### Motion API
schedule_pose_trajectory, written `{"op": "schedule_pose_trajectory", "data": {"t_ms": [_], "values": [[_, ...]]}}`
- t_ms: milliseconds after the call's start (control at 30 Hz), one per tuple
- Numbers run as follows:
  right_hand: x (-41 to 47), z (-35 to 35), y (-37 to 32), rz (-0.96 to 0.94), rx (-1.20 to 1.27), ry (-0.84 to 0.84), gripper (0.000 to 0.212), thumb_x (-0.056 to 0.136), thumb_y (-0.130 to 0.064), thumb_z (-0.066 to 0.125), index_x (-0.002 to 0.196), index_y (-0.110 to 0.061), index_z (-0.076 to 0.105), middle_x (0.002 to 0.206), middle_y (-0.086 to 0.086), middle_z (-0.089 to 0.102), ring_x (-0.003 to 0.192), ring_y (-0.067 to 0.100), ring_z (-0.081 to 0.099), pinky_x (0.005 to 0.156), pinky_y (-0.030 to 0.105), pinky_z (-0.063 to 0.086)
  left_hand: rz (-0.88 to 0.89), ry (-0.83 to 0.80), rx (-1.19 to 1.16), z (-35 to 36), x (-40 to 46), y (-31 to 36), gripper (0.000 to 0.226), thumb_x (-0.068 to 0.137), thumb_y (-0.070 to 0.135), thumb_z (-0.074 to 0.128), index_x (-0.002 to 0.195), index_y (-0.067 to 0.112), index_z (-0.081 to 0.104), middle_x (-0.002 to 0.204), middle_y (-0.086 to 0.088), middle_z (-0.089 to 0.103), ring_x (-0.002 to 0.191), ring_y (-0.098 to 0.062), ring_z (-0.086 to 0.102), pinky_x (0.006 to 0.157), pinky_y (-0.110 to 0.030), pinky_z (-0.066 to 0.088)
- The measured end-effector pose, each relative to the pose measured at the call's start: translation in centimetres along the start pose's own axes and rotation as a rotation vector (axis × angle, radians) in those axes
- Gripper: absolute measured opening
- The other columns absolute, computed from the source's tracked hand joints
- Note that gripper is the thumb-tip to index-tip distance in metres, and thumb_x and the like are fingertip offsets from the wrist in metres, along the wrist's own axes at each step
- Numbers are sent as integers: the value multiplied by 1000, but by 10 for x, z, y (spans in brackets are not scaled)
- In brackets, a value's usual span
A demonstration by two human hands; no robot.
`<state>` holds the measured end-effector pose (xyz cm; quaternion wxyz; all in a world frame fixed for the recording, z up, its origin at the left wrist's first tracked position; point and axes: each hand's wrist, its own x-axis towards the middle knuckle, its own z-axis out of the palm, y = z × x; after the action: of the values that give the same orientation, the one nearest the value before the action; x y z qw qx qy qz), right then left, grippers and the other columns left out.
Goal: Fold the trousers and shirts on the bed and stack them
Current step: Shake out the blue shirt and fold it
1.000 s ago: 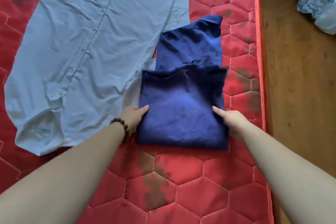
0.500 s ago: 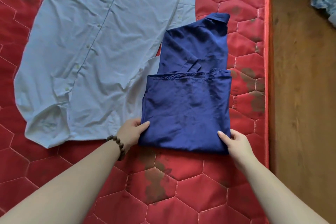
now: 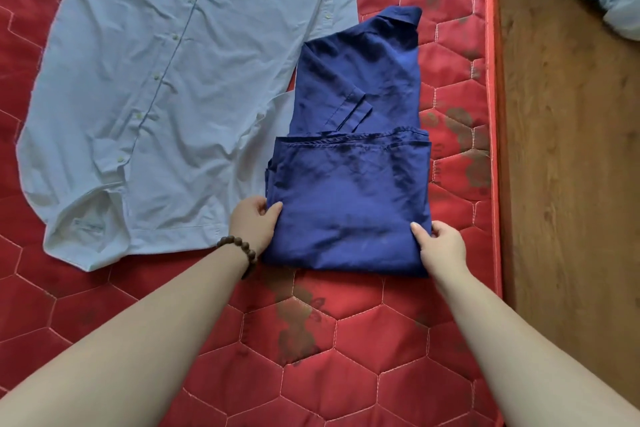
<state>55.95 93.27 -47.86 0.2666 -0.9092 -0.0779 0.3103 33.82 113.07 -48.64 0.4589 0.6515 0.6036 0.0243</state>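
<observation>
Red quilted mattress (image 3: 346,340) carries everything. Both hands have slid back to the near corners of the half-folded dark navy cotton shirt (image 3: 349,204): left hand (image 3: 254,224) and right hand (image 3: 441,246) each pinch its edge, probably for the final fold. Left of the left hand, a pale blue button-up shirt (image 3: 156,97) lies unfolded.

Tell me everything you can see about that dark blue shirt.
The dark blue shirt looks like thin woven cloth, slightly creased. Its hem half is folded up over the body; the collar and one cuffed short sleeve show beyond. It lies on the red quilted mattress, overlapping the light blue shirt. The left hand and right hand grip its near corners.
</observation>
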Motion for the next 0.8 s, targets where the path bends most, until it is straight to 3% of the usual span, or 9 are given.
{"op": "schedule_pose_trajectory", "data": {"t_ms": [100, 167, 267, 367, 467, 567, 700, 800], "values": [[-13, 1, -3, -90, -104, 156, 29, 90, -32, 62, 106, -9, 57, 102, 10, 58, 94, 30, 56, 78, 36, 42, 105, 259, 132, -2, -16, 8, 18, 88, 21, 61, 101, 9, 57, 81, -3, 60, 81, -26, 57, 72, -35, 43], [-17, 7, -7, -372, -291, 303, 40, 89, -26, 64, 121, -3, 55, 123, 19, 52, 112, 37, 51, 96, 46, 42, 419, 369, 315, 1, -22, 12, 26, 86, 17, 55, 108, 4, 57, 101, -14, 60, 95, -33, 55, 84, -43, 43], [-16, 31, -15, -832, -538, 271, 47, 86, -22, 64, 126, 1, 57, 135, 22, 51, 127, 38, 47, 108, 54, 35, 835, 213, 530, 23, -24, 21, 44, 84, 23, 46, 119, 1, 59, 123, -17, 57, 119, -34, 49, 103, -45, 39], [-8, 59, -20, -1027, -738, 64, 57, 87, -31, 61, 135, -2, 51, 145, 15, 44, 136, 31, 40, 110, 57, 31, 963, -28, 865, 50, -17, 21, 59, 89, 35, 38, 138, 4, 47, 147, -14, 42, 139, -30, 33, 113, -50, 29], [5, 73, -11, -1006, -842, -25, 62, 93, -42, 48, 145, -10, 38, 153, 9, 31, 142, 25, 29, 113, 55, 27, 895, -111, 995, 60, 5, 4, 66, 91, 53, 32, 149, 21, 30, 156, -6, 24, 145, -30, 18, 116, -53, 17], [17, 66, -4, -907, -899, 3, 66, 92, -51, 36, 148, -17, 32, 156, 7, 25, 145, 24, 23, 115, 56, 16, 798, -56, 966, 51, 22, -9, 67, 90, 59, 32, 150, 31, 24, 158, -1, 20, 146, -29, 16, 116, -55, 12], [35, 36, 1, -660, -878, 111, 67, 93, -51, 27, 150, -16, 27, 158, 5, 19, 146, 23, 16, 116, 58, 7, 677, 54, 840, 37, 25, -4, 63, 92, 48, 28, 149, 20, 31, 156, -4, 25, 144, -25, 23, 116, -51, 14], [47, 19, -6, -668, -834, 181, 67, 94, -47, 27, 150, -10, 26, 159, 6, 17, 147, 23, 12, 115, 61, 4, 731, 188, 662, 26, 30, 10, 54, 94, 35, 33, 139, 8, 46, 147, -10, 42, 140, -26, 32, 116, -50, 14]]}}
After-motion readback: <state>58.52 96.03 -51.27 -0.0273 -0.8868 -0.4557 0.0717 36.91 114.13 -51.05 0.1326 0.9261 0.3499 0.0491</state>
